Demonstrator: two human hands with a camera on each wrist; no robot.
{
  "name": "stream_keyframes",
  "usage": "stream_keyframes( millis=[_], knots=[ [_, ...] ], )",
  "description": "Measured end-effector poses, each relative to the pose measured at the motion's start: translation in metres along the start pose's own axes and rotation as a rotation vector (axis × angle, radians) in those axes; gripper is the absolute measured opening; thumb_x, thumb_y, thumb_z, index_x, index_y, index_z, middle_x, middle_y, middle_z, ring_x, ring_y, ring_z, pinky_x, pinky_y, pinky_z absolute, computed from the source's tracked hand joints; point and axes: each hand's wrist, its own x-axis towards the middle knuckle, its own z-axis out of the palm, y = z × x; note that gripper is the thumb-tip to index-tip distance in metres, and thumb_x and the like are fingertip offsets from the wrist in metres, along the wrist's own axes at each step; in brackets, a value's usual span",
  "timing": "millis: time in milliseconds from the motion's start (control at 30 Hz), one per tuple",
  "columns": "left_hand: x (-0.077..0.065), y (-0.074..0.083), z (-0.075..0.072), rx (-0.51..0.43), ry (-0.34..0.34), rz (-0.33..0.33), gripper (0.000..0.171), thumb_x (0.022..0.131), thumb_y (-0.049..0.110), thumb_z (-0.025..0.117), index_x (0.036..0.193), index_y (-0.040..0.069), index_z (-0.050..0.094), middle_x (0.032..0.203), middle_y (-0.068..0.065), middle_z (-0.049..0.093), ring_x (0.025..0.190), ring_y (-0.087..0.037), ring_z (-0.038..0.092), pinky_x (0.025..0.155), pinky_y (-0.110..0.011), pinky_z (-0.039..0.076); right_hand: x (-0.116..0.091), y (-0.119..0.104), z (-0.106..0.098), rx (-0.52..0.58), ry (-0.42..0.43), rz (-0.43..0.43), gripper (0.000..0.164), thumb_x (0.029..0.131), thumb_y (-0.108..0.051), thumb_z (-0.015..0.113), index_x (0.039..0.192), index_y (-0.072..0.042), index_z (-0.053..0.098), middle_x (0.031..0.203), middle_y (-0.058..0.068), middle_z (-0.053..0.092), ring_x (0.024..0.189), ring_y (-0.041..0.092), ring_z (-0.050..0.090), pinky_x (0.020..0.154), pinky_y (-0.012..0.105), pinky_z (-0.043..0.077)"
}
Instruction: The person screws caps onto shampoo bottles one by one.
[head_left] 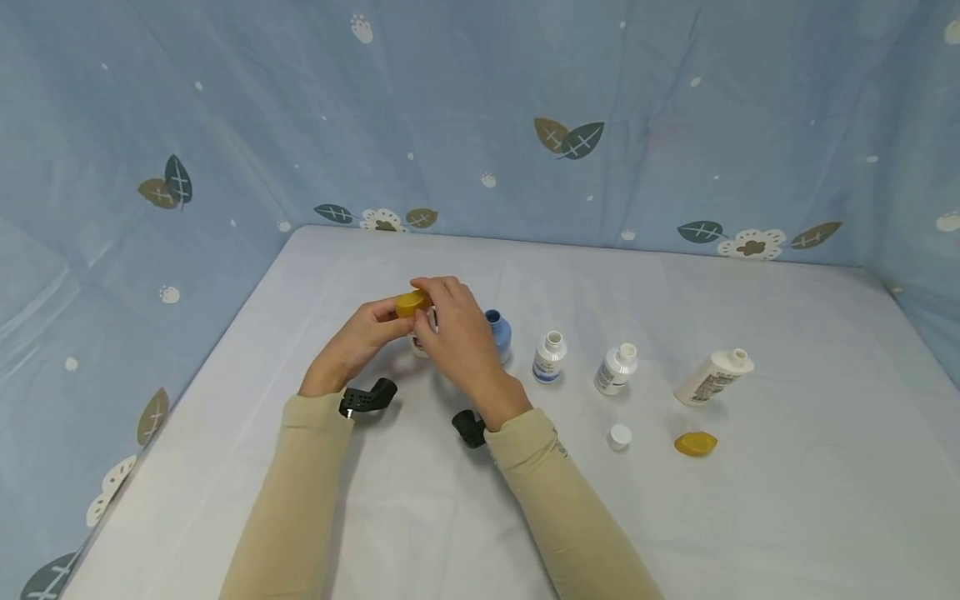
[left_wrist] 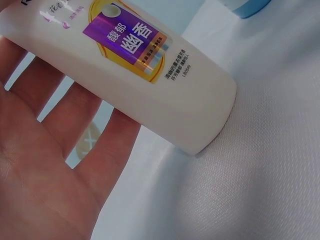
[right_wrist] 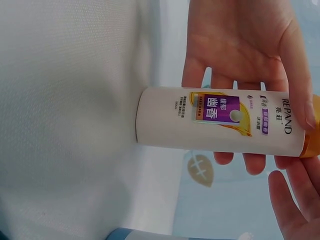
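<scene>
The left grip (head_left: 360,337) is wrapped round the upper part of the purple-labelled bottle (right_wrist: 172,122), thumb across the label side, fingers behind. The right grip (head_left: 465,337) pinches the gold cap (head_left: 410,304) at that bottle's top. The labelled bottle is near upright; whether its base touches the counter (head_left: 420,500) is hard to tell. Just right of it stands the blue bottle (head_left: 502,336); farther right come one small white bottle (head_left: 550,358), another small white bottle (head_left: 617,369) and a taller white bottle (head_left: 712,379), all uncapped. A white cap (head_left: 618,437) and a loose gold cap (head_left: 696,444) lie right of the labelled bottle, nearer the person.

The step in hand looks like turning the cap, on or off cannot be told. The next move probably calls for the left grip to steady the bottle while the right twists and, if loosening, lifts straight up.
</scene>
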Motion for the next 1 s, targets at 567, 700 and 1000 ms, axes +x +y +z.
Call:
stream_keyframes(
  millis=[567,700,1000],
  knots=[
    [-0.007,0.021,0.009,0.009,-0.013,-0.021,0.039,0.089,0.02,0.056,0.123,0.002,0.051,0.119,-0.007,0.052,0.106,-0.02,0.045,0.094,-0.04,0.032,0.0,0.001,0.0,-0.046,0.072,0.005,0.023,0.092,-0.012,0.047,0.11,-0.012,0.06,0.096,0.001,0.051,0.086,0.012,0.048,0.075,0.02,0.041],
    [-0.006,0.019,0.009,0.025,0.007,-0.029,0.038,0.088,0.021,0.058,0.119,0.001,0.053,0.115,-0.008,0.054,0.104,-0.022,0.046,0.093,-0.041,0.033,0.0,0.002,0.001,-0.046,0.065,0.018,0.023,0.091,-0.011,0.046,0.111,-0.012,0.059,0.093,0.0,0.052,0.082,0.011,0.047,0.071,0.019,0.041],
    [0.001,-0.003,0.0,0.01,0.026,0.002,0.032,0.086,0.02,0.06,0.115,0.007,0.058,0.102,-0.009,0.056,0.096,-0.023,0.046,0.089,-0.038,0.035,-0.001,0.0,0.003,-0.038,0.051,0.023,0.028,0.088,-0.013,0.053,0.115,-0.013,0.056,0.1,0.0,0.05,0.088,0.01,0.048,0.074,0.018,0.041]
  ],
)
